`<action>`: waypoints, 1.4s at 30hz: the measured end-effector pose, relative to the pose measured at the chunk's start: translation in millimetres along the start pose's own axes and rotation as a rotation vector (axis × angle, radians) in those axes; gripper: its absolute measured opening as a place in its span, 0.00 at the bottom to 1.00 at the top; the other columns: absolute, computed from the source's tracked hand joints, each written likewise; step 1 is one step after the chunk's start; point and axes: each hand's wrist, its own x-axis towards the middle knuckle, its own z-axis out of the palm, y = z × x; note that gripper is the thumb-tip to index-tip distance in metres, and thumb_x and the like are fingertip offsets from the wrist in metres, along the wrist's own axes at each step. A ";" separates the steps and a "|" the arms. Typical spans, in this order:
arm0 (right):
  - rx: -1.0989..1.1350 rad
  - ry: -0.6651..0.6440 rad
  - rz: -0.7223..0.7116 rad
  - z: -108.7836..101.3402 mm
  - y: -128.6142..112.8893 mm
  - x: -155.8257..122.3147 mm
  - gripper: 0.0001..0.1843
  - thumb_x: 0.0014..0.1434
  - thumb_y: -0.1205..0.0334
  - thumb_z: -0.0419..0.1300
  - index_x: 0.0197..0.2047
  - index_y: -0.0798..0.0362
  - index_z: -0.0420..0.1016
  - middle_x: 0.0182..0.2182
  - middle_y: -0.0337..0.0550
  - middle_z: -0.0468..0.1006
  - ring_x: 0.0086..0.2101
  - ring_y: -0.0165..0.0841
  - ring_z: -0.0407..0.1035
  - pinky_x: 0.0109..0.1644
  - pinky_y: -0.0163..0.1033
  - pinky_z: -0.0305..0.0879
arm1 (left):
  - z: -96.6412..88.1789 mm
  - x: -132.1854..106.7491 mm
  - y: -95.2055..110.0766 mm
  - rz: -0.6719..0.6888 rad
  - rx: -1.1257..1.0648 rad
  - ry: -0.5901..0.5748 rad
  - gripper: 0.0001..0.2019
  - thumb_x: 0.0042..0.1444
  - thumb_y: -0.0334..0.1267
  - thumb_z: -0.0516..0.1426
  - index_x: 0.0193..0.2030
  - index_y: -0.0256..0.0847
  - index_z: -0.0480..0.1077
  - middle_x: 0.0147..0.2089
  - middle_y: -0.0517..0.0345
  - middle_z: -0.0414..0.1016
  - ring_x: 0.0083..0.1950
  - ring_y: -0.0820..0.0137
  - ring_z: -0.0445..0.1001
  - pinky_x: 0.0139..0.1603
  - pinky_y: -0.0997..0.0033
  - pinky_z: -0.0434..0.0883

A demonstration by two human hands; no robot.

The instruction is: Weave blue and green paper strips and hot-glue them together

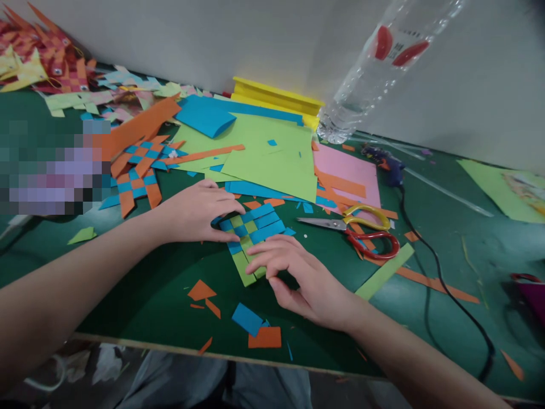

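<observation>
A small woven piece of blue and green paper strips [250,227] lies on the table in front of me, with a checkered patch at its upper left. Blue strips run out to the right and green ones toward me. My left hand [202,213] holds its left corner between thumb and fingers. On the green strips rest the fingertips of my right hand [300,278], curled with the thumb close to the index finger. That hand hides part of the green ends. Scissors [340,225] with a yellow and a red handle lie open to the right of the weave.
Behind are green paper sheets [272,153], a folded blue paper [206,116] and a pink sheet [349,170]. Woven orange-blue pieces [136,182] lie left. A plastic bottle [383,62] and a glue gun [387,165] with black cord stand right. Orange scraps [202,289] lie near the front edge.
</observation>
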 end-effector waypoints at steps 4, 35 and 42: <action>0.070 0.002 0.114 -3.1 -0.8 -5.5 0.08 0.65 0.72 0.51 0.41 0.48 0.61 0.27 0.31 0.77 0.29 0.26 0.73 0.46 0.38 0.71 | 0.6 -1.0 -0.3 0.000 -0.004 0.004 0.24 0.64 0.60 0.55 0.53 0.43 0.74 0.51 0.53 0.82 0.51 0.60 0.77 0.53 0.61 0.61; 0.139 0.358 0.260 -21.3 9.4 -6.7 0.05 0.72 0.64 0.51 0.42 0.47 0.65 0.38 0.41 0.78 0.40 0.32 0.74 0.44 0.42 0.71 | -1.4 -0.4 -1.4 -0.010 -0.024 -0.033 0.24 0.64 0.61 0.55 0.53 0.44 0.74 0.46 0.56 0.82 0.46 0.61 0.78 0.51 0.61 0.62; -0.095 0.580 0.435 -30.6 30.1 -10.7 0.07 0.65 0.62 0.61 0.34 0.48 0.70 0.21 0.32 0.71 0.23 0.29 0.68 0.29 0.38 0.68 | -2.4 -1.6 -1.0 0.009 -0.024 -0.015 0.24 0.65 0.60 0.55 0.54 0.44 0.74 0.47 0.55 0.82 0.46 0.61 0.77 0.52 0.61 0.62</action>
